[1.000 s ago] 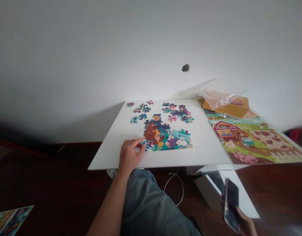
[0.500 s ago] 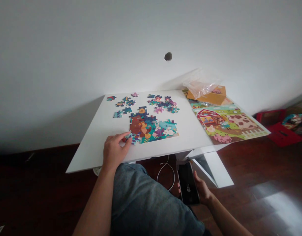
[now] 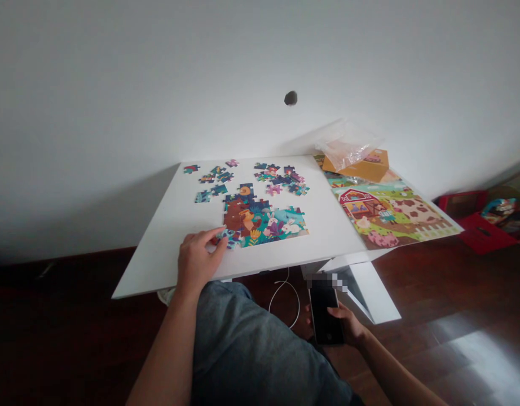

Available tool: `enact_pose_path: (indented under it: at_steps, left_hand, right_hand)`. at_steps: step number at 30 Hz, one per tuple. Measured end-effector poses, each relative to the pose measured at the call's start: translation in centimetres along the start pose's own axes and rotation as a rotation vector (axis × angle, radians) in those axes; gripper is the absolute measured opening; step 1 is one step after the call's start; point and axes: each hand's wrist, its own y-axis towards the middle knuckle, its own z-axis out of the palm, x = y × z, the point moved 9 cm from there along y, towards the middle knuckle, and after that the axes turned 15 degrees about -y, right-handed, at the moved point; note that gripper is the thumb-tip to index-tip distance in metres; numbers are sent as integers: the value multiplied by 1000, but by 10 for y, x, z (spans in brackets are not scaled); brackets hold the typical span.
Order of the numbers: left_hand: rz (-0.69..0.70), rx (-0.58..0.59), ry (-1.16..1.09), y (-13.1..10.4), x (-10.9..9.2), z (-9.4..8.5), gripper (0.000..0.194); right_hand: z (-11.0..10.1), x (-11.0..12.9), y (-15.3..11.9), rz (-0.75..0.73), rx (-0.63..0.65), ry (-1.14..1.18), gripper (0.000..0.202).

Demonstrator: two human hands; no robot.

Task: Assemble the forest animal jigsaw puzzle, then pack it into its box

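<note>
My left hand (image 3: 198, 254) rests at the front of the white table, thumb and forefinger pinched at the edge of a puzzle piece (image 3: 232, 239). That piece sits at the lower left corner of a partly joined jigsaw puzzle (image 3: 264, 220) showing a bear, rabbits and plants. Down beside my leg, my right hand (image 3: 350, 324) is wrapped round a black smartphone (image 3: 326, 321), its thumb lying over the dark screen. Loose puzzle pieces lie behind the joined part, in a left group (image 3: 217, 177) and a right group (image 3: 283, 179).
On the right of the white table (image 3: 158, 254) lies a farm picture sheet (image 3: 395, 217), with an orange card (image 3: 374, 166) and a clear plastic bag (image 3: 347, 146) behind. A white cable (image 3: 272, 299) hangs below. Red boxes (image 3: 486, 232) stand on the floor at right.
My right thumb has moved onto the phone screen, and the pale marks lit on it are gone. The phone has shifted slightly. My left hand has stayed in place.
</note>
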Motion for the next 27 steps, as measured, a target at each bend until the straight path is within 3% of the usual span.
enact_pose_path:
  at_steps: [10,15,27]
  left_hand:
    - [-34,9,-7,-1,1,-1,33]
    - [-45,6,-15,-1,2,-1,33]
    - [-31,1,-8,0,4,0,33]
  right_hand:
    - [3,-1,5,0,-38,26,48]
    - [-1,-6,4,47,-158,33,31]
    - [-2,-2,1,16,-106,-50,40]
